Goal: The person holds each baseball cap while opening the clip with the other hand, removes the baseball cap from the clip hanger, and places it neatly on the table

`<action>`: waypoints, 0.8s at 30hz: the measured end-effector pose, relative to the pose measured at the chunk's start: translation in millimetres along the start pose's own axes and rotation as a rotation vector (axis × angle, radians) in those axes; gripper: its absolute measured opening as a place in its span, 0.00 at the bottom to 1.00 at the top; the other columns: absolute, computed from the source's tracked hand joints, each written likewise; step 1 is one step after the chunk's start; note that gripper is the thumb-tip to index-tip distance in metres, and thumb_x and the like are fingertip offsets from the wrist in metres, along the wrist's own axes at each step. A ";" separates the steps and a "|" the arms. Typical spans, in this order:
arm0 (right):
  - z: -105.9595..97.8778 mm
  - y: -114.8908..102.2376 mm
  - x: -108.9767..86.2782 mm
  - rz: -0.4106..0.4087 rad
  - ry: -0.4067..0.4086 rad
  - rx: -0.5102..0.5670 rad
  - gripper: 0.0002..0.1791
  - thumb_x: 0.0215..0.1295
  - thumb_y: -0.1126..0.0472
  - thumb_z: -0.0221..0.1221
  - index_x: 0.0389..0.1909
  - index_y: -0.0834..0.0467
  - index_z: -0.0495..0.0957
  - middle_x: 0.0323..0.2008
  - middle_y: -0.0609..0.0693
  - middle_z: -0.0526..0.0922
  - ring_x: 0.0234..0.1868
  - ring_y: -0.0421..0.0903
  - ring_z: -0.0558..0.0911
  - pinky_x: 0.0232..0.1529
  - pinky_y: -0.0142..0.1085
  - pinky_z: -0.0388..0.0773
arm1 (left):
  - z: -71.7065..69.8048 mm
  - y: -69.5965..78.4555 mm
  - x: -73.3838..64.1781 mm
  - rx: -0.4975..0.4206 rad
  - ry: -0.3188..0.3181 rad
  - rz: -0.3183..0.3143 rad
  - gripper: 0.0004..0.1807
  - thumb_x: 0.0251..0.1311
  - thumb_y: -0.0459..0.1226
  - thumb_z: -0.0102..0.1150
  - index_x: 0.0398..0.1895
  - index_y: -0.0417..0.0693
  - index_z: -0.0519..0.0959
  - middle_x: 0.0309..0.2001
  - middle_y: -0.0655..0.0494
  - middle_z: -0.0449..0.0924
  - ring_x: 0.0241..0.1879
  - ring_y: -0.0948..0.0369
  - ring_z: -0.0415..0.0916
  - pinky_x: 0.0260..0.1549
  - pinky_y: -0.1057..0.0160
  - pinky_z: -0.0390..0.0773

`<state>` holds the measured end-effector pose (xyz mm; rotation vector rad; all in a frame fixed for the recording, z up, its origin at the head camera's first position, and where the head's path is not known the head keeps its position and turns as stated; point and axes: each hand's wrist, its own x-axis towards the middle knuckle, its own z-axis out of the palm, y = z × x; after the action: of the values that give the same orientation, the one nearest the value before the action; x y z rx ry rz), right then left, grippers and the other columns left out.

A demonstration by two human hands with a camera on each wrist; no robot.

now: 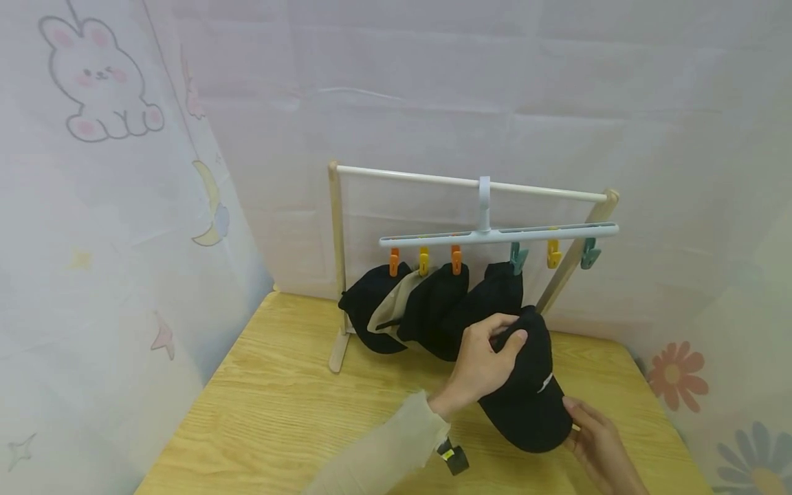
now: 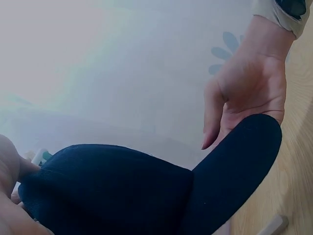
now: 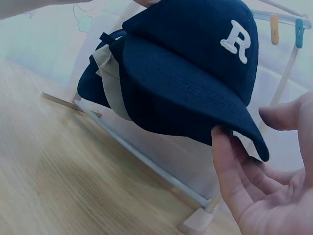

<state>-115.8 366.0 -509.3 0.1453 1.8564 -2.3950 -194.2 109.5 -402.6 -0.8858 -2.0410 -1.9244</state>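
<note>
A black cap (image 1: 526, 405) with a white letter R (image 3: 237, 41) on its front is off the clips, brim pointing down and to the right. My left hand (image 1: 485, 364) pinches the crown's edge between thumb and fingers. At the brim, my right hand (image 1: 597, 440) touches the underside with its fingertips; its thumb stands apart from the brim in the right wrist view. Behind hang a beige cap (image 1: 391, 306) and several black caps (image 1: 489, 295), overlapping under the hanger (image 1: 433, 239). Further right on the hanger, a yellow clip (image 1: 553, 254) and a green clip (image 1: 590, 254) hold nothing.
A rack with a white rail (image 1: 408, 177) and wooden posts (image 1: 337, 234) stands on the wooden table (image 1: 266, 405). Printed curtains (image 1: 247, 82) enclose the back and sides. A small black device (image 1: 454, 459) sits by the left wrist.
</note>
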 end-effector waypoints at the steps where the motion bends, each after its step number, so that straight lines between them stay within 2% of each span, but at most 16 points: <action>1: 0.3 0.8 -0.4 0.017 0.003 -0.002 0.19 0.88 0.57 0.46 0.45 0.48 0.87 0.45 0.39 0.82 0.40 0.40 0.83 0.42 0.34 0.86 | 0.2 -0.4 -0.3 0.000 0.004 0.002 0.13 0.78 0.39 0.60 0.57 0.44 0.86 0.52 0.51 0.91 0.52 0.69 0.86 0.55 0.69 0.82; 7: -3.9 4.5 -3.8 0.084 -0.050 -0.021 0.18 0.88 0.57 0.45 0.45 0.46 0.85 0.44 0.39 0.80 0.39 0.42 0.83 0.44 0.36 0.86 | -0.5 -0.4 -2.2 -0.012 -0.014 -0.022 0.13 0.77 0.39 0.61 0.57 0.44 0.86 0.53 0.51 0.90 0.52 0.70 0.85 0.55 0.70 0.81; 16: -13.7 1.5 -9.5 0.126 -0.065 -0.043 0.18 0.88 0.58 0.44 0.41 0.42 0.81 0.36 0.37 0.79 0.36 0.40 0.81 0.42 0.37 0.83 | -13.3 8.0 -5.6 -0.049 -0.139 -0.078 0.15 0.76 0.39 0.63 0.57 0.40 0.86 0.54 0.48 0.90 0.48 0.70 0.87 0.49 0.74 0.82; 19: -15.3 -0.3 -11.2 0.126 -0.077 -0.036 0.18 0.88 0.58 0.44 0.41 0.42 0.80 0.35 0.37 0.80 0.37 0.39 0.82 0.42 0.36 0.83 | -17.5 10.9 -7.4 -0.060 -0.164 -0.079 0.15 0.75 0.39 0.64 0.57 0.39 0.87 0.53 0.48 0.91 0.46 0.71 0.88 0.47 0.74 0.83; 24: -19.4 0.1 -11.7 0.086 -0.133 0.002 0.20 0.88 0.61 0.42 0.42 0.43 0.82 0.37 0.36 0.82 0.38 0.37 0.83 0.41 0.35 0.83 | -22.1 12.4 -11.1 -0.053 -0.156 -0.078 0.14 0.73 0.40 0.66 0.54 0.40 0.88 0.51 0.49 0.92 0.43 0.72 0.87 0.45 0.74 0.84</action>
<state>-104.0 385.1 -512.5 0.0628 1.7535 -2.2901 -184.1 84.8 -395.1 -1.0132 -2.1503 -2.0163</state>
